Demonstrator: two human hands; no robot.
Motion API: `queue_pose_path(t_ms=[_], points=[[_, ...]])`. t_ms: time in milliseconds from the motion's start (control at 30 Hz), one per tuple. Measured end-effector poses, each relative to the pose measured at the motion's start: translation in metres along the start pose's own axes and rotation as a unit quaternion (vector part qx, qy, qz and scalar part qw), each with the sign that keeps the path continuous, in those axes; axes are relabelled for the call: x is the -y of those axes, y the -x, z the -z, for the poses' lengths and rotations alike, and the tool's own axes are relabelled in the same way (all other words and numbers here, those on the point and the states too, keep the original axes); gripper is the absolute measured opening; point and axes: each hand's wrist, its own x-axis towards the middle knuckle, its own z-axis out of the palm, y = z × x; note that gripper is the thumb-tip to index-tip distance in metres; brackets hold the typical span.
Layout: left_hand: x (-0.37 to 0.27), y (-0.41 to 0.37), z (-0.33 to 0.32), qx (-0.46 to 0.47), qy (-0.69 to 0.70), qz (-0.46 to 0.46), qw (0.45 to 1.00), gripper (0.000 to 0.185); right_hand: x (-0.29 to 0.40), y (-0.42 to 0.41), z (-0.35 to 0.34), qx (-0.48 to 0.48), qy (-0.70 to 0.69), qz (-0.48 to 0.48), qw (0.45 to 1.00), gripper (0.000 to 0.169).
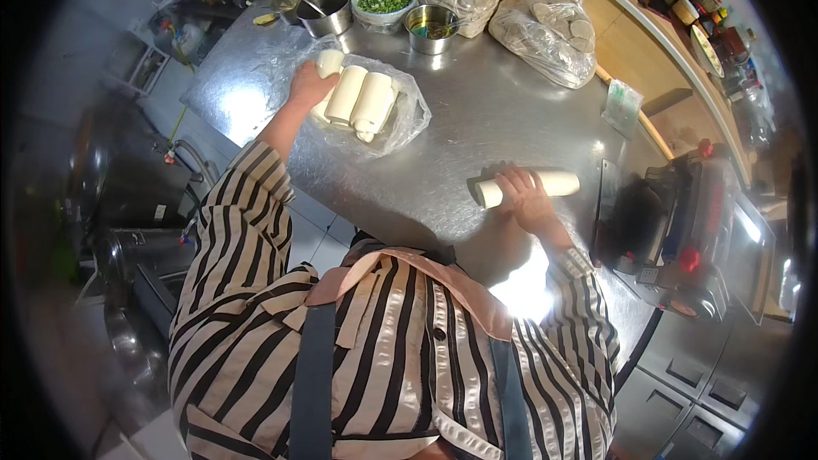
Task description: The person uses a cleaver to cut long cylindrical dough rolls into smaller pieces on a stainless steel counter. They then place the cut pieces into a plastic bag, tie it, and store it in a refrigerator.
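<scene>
My left hand point(313, 85) is closed around the end of a pale dough roll point(330, 62) at the upper left of the steel table. Beside that roll, two more dough rolls point(362, 97) lie side by side on a clear plastic bag point(409, 108), with other dough partly hidden under them. On the right, my right hand point(525, 195) lies across a single long dough roll point(559, 183) resting on the bare steel. Its fingers curve over the roll, and both of the roll's ends show past the hand.
Along the back of the steel table point(447, 140) stand a steel pot point(324, 9), a bowl of chopped green onions point(383, 0) and a steel cup of oil point(432, 29). Two bulging plastic bags point(543, 38) sit beside them. A machine with red knobs point(690, 223) borders the right.
</scene>
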Motion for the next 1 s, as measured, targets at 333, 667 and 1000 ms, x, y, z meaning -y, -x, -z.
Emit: queue_pose_path(t_ms=[333,667,1000], points=[[-0.012,0.013,0.001,0.065,0.017,-0.053,0.996,0.066,0.003,-0.027,0.02,0.146,-0.012,-0.021,0.989,0.049],[0.016,-0.003,0.016,0.132,0.16,-0.069,0.976,0.065,0.138,-0.231,0.097,0.074,-0.598,-0.24,0.761,0.087],[0.027,-0.008,0.026,0.209,0.178,-0.097,0.957,0.067,0.165,-0.312,0.066,-0.063,-0.267,-0.204,0.94,0.051]])
